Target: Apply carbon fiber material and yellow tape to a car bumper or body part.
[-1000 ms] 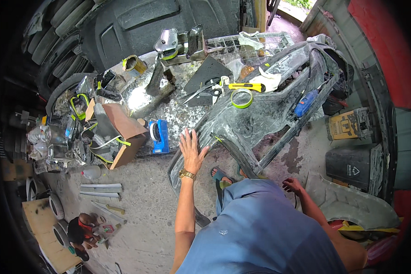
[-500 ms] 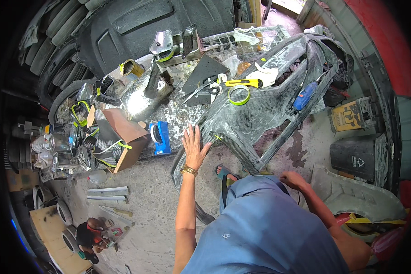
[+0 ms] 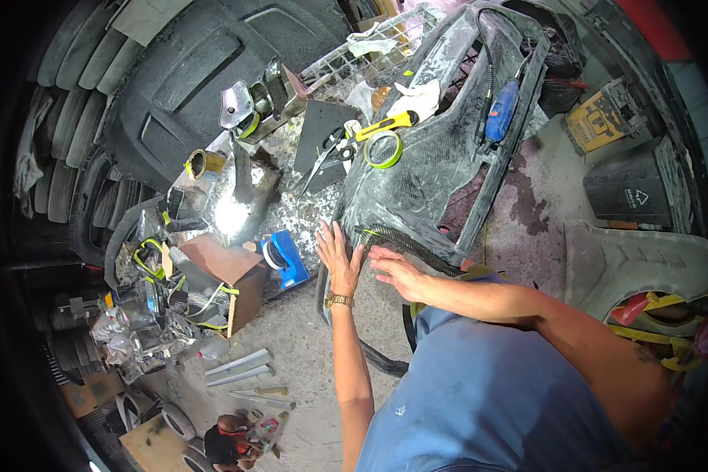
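My left hand (image 3: 340, 258) lies with its fingers stretched out on the near edge of a large dusty dark car body panel (image 3: 417, 189). My right hand (image 3: 400, 275) is close beside it, fingers extended, at the end of a woven black strip (image 3: 417, 248) along the panel's near side; whether the fingertips touch it I cannot tell. Neither hand holds anything. On the panel rest a yellow-green tape roll (image 3: 383, 149), a yellow utility knife (image 3: 387, 126) and a blue rotary tool (image 3: 502, 112). Scissors (image 3: 322, 161) lie left of the tape roll.
A blue tape dispenser (image 3: 289, 259) and a cardboard box (image 3: 240, 287) sit on the workbench to my left. Behind them stands an open tin (image 3: 204, 164). Right are a black bin (image 3: 633, 189) and a grey fender (image 3: 637, 263). Another person (image 3: 232, 444) crouches at lower left.
My right hand has come up from beside my hip to the panel's near edge, next to my left hand. My left hand stays at that edge. The view has turned slightly.
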A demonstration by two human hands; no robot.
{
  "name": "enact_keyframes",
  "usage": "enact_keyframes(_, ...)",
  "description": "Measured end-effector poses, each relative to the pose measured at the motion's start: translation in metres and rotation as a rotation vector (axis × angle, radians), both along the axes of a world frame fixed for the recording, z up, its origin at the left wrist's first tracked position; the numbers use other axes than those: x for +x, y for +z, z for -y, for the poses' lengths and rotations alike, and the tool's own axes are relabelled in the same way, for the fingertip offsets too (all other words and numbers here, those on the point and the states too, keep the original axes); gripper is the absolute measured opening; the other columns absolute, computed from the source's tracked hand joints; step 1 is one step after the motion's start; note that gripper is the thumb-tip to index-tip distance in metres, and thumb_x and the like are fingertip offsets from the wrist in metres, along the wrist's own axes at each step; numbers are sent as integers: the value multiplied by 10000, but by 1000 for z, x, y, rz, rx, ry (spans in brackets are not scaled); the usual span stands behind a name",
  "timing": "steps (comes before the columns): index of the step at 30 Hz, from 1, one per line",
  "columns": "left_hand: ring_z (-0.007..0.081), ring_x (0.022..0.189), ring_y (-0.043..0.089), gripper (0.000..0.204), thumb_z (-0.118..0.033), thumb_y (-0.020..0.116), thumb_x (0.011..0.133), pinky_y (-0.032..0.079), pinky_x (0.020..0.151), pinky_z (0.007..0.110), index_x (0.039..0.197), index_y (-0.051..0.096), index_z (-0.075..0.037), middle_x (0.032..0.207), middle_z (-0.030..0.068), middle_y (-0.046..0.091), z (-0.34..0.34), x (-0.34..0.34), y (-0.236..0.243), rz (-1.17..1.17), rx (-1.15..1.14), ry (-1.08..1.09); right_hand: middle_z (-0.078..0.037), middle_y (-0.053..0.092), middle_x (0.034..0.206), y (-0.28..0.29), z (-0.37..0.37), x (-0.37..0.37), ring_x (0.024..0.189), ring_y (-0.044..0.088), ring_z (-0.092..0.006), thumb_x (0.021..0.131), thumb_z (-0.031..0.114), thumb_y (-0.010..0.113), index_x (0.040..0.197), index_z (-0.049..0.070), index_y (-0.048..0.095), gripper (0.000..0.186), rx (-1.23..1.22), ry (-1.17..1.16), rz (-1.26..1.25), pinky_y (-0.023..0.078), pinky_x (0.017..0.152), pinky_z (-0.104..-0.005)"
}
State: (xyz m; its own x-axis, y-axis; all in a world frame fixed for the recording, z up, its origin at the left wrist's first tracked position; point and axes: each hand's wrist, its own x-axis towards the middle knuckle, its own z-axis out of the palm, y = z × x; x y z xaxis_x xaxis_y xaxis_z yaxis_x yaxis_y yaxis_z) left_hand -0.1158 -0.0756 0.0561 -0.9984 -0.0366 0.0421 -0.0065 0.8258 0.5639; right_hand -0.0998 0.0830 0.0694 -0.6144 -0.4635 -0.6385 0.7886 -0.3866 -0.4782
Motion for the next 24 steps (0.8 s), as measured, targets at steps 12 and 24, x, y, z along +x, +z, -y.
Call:
enact_keyframes(12,415,1407,24,773,-336,587,865,36,1110,549,1483,172,-128,1547,147,83,3,2,1,55,34,6,77,549,1068,-27,20,-8,1071,469,-133,815,268,707,1017,216,566,252,-220,-183,245,350,908,-332)
enact_keyframes(24,421,1404,29,802,-360,598,856,51,1099,577,1483,160,-120,1542,171,71,4,1,-4,76,12,11,79,585,941,-43,32,-16,906,519,-94,795,271,743,974,209,587,245,27,-278,132,369,822,-296)
